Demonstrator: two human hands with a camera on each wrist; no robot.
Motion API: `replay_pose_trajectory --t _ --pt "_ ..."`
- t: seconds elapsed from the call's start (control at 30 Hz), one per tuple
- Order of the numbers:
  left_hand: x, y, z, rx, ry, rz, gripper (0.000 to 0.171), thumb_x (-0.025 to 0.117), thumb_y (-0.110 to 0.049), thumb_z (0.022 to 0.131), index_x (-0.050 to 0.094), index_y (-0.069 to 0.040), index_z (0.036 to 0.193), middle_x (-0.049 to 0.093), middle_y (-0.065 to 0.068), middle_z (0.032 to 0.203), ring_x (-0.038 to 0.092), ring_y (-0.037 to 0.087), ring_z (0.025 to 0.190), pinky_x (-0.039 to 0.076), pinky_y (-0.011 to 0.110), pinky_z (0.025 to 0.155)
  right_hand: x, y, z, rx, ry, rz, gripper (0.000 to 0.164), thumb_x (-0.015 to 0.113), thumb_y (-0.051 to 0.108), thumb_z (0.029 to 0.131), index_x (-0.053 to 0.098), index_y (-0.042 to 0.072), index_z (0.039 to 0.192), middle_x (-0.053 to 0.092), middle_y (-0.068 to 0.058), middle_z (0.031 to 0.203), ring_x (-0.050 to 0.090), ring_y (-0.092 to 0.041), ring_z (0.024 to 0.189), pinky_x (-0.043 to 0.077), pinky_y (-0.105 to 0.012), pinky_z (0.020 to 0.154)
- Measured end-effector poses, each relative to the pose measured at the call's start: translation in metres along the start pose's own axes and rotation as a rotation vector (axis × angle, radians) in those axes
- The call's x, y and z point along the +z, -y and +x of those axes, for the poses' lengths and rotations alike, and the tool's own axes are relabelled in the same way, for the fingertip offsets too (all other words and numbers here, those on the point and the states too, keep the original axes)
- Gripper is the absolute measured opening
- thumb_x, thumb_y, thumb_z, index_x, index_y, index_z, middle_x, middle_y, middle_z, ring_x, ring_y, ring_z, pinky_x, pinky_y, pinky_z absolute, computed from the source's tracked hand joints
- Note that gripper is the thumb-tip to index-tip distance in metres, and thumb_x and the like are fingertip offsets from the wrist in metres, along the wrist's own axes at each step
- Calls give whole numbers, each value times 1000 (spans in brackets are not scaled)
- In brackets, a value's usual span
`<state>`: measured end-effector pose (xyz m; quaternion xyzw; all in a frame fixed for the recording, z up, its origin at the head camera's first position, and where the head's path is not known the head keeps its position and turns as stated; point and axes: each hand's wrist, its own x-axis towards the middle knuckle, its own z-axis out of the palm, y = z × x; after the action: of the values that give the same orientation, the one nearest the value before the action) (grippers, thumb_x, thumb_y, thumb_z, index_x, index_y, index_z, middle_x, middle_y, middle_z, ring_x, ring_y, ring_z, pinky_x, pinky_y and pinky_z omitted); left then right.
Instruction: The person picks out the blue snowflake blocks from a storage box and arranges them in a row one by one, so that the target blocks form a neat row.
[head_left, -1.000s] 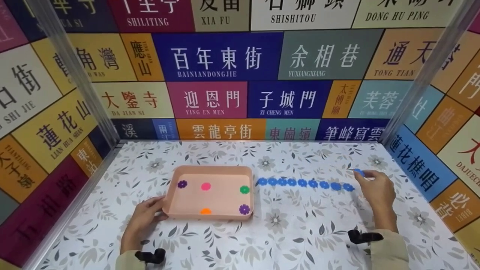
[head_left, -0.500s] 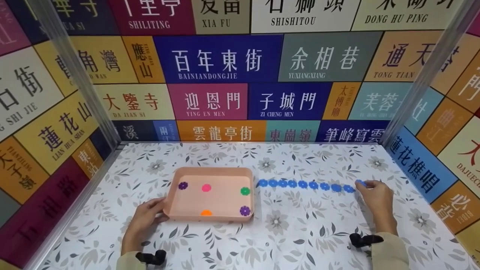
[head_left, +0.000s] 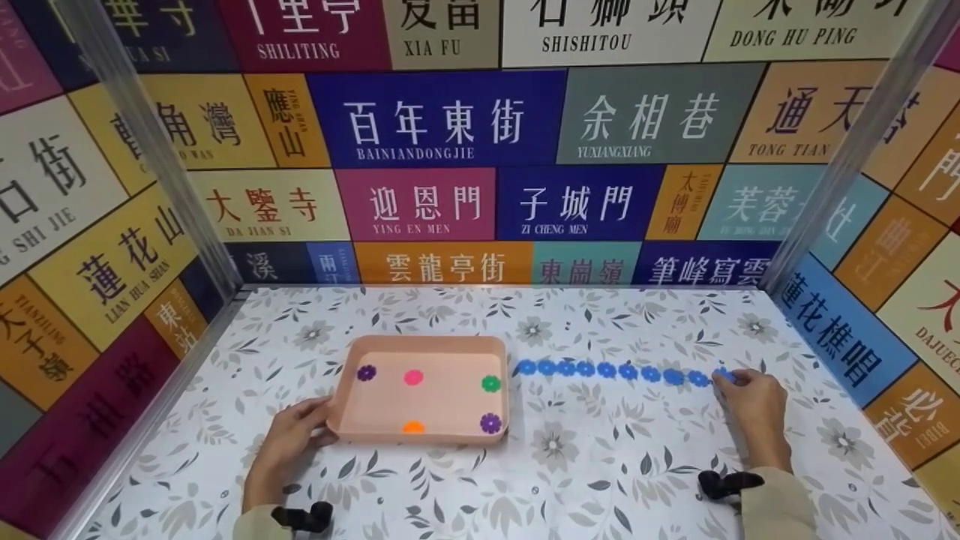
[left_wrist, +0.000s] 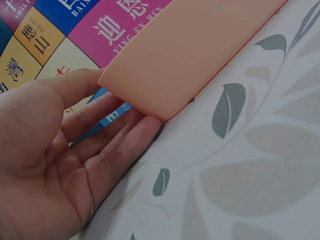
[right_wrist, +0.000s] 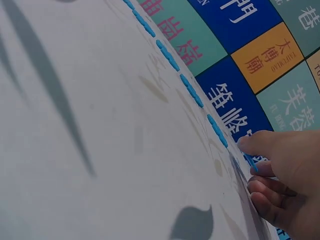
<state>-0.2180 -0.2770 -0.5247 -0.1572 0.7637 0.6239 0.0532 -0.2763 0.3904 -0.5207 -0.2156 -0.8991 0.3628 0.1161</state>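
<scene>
In the head view, my right hand (head_left: 757, 405) pinches a blue flower-shaped disc (head_left: 722, 373) at the right end of a row of matching blue discs (head_left: 606, 370). In the right wrist view, the disc (right_wrist: 251, 162) shows as a thin tilted edge between thumb and finger, next to the row's last piece (right_wrist: 217, 131). My left hand (head_left: 289, 433) rests its fingers against the outside of a peach tray (head_left: 420, 436) at its near left corner. The left wrist view shows loosely bent fingers (left_wrist: 132, 147) touching the tray's corner (left_wrist: 145, 95); some fingertips are hidden behind it.
Inside the tray lie two purple flower discs (head_left: 490, 424), a green one (head_left: 491, 384), a pink one (head_left: 413, 377) and an orange one (head_left: 413, 427), partly hidden by the front wall. A leaf-patterned cloth (head_left: 555, 495) covers the table. Sign-printed panels (head_left: 420, 202) enclose it.
My right hand has come down and toward me with the blue disc, from above the row's right end to the table beside it. The left hand stays at the tray.
</scene>
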Motion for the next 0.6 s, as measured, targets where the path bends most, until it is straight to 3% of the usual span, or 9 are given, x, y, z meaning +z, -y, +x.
replay_pose_trajectory --t 0.23,0.47,0.6 --pt "1 -1 -1 -8 0 28 54 58 -28 102 46 0 147 55 28 142 68 20 109 61 29 87 -1 0 1 -12 69 -40 54 66 27 96 55 -11 133 53 -35 137 46 -52 131 39 -60 110" --pt "0 0 -1 28 -2 -10 50 58 -25 102 49 4 143 60 27 135 68 17 102 61 28 83 -3 0 -3 -115 70 -27 51 64 21 97 54 -16 131 53 -39 133 48 -55 125 44 -62 104" --pt "0 1 -2 23 -12 15 50 57 -26 102 50 3 143 61 26 134 69 17 102 61 28 83 -3 0 -2 -95 82 -30 53 64 22 98 53 -15 133 51 -39 136 45 -55 129 41 -62 107"
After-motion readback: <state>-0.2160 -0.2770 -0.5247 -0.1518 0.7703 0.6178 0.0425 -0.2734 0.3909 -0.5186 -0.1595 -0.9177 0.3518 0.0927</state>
